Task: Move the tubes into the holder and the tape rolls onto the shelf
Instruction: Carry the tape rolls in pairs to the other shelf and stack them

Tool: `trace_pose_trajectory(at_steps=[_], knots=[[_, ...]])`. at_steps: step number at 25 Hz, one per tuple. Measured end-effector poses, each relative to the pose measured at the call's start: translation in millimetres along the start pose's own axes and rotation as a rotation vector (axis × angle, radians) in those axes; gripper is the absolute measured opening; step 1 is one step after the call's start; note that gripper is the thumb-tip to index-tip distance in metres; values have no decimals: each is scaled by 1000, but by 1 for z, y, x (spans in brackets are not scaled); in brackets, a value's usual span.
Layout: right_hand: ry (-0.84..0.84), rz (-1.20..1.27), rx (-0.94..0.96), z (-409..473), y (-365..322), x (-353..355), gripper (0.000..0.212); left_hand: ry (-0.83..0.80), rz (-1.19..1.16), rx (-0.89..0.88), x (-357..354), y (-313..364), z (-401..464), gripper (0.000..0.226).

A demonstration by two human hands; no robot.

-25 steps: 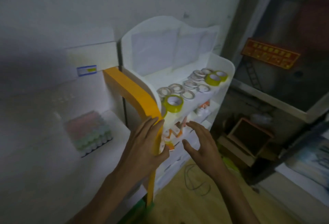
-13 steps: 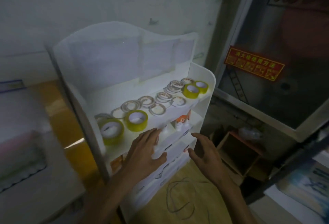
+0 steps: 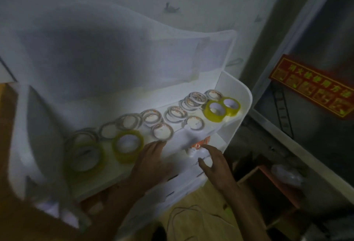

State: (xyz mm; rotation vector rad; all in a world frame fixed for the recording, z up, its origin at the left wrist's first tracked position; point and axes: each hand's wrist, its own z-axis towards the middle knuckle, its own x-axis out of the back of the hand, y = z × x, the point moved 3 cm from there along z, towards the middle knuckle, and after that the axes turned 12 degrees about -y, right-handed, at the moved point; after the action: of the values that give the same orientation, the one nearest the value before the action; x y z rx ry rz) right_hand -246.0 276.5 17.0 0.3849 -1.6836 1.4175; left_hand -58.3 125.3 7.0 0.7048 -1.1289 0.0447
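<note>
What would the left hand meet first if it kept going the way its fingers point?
Probably the white tape roll just beyond the left hand, whose fingertips lie at the shelf front; depth is unclear.

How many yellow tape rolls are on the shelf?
4: two at the left front, two touching at the right end. None looks hidden.

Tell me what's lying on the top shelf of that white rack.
Tape rolls lie flat on the top shelf: four yellow rolls and about ten thin white rolls. The left hand covers part of the shelf's front edge.
</note>
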Motion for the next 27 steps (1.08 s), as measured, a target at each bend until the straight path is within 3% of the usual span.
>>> trace_pose_trajectory(at_steps=[5, 12, 19, 25, 27], knots=[[-47, -107, 19, 76, 37, 11, 40, -33, 153, 194, -30, -22, 53, 68], [-127, -282, 160, 157, 84, -12, 44, -32, 152, 341, -59, -29, 76, 56], [-188, -466, 521, 192, 112, -8, 23, 97, 193, 471, -76, -19, 88, 31], [-313, -336, 520, 194, 122, 4, 32, 164, 249, 511, -75, 3, 96, 24], [-282, -249, 539, 190, 117, 16, 22, 194, 237, 511, -75, 10, 89, 25]])
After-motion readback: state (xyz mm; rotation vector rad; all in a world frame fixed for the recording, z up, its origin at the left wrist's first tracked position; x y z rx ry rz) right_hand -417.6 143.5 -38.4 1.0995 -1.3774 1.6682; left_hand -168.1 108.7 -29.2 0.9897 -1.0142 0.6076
